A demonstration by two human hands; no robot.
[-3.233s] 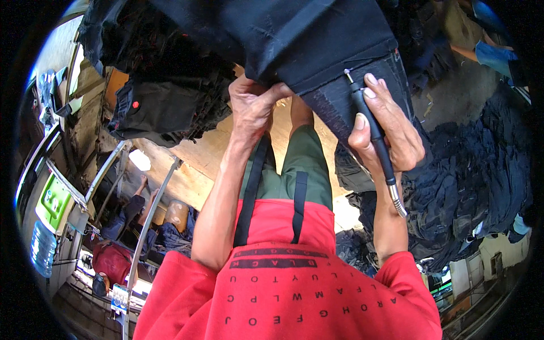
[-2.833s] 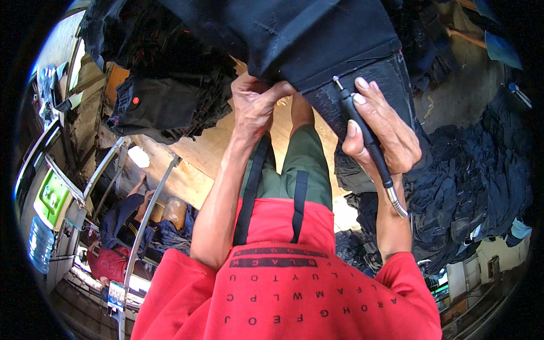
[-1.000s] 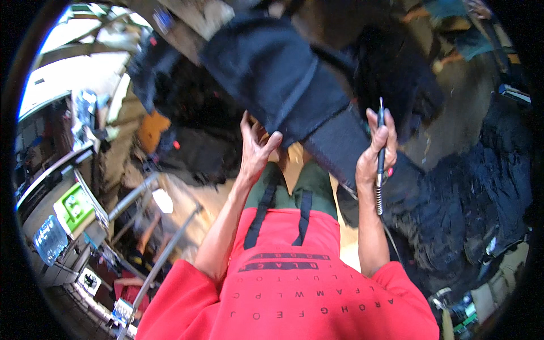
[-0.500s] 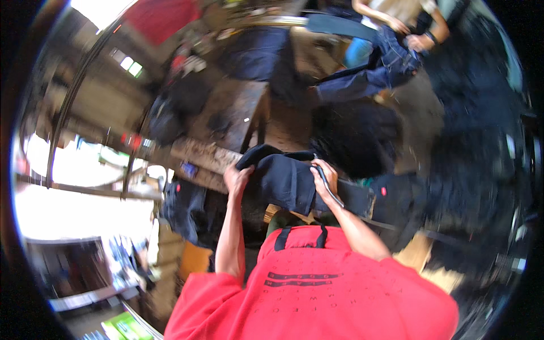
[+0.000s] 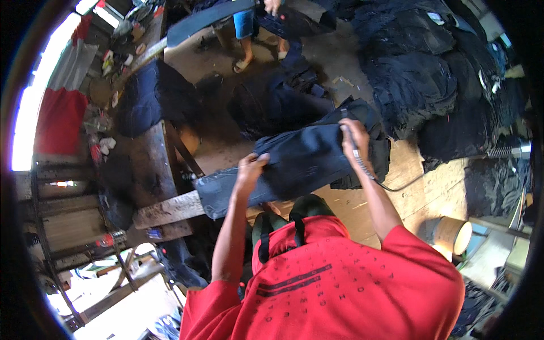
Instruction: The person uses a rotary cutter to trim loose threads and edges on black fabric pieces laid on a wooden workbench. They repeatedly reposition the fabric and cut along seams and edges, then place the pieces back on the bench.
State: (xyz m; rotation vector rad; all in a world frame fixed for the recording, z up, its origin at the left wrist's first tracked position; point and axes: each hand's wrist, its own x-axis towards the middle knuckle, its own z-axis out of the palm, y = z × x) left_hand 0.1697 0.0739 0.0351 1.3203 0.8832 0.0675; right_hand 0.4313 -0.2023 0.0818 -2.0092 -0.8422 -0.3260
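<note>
A dark garment [image 5: 306, 161], which looks like a pair of trousers, lies stretched along a narrow board [image 5: 173, 209] in front of my lap. My left hand [image 5: 251, 168] is closed on the cloth at its left end, thumb on top. My right hand [image 5: 357, 141], toward the garment's right end, is wrapped around a slim pen-like tool [image 5: 356, 153] with a coiled sleeve. A thin black cord [image 5: 405, 186] runs from it to the right. The tool's tip is hard to make out against the cloth.
Dark garment piles [image 5: 396, 73] fill the far right, and another heap [image 5: 277, 105] lies on the floor ahead. A wooden bench [image 5: 161, 153] stands at left. Beyond, a co-worker in blue shorts [image 5: 243, 24] handles dark cloth by a long dark board [image 5: 207, 22]. A round wooden stool [image 5: 453, 235] stands at right.
The garment, earlier bunched up between my hands, now lies stretched out along the board. My right hand has moved right and farther away. The whole view has turned.
</note>
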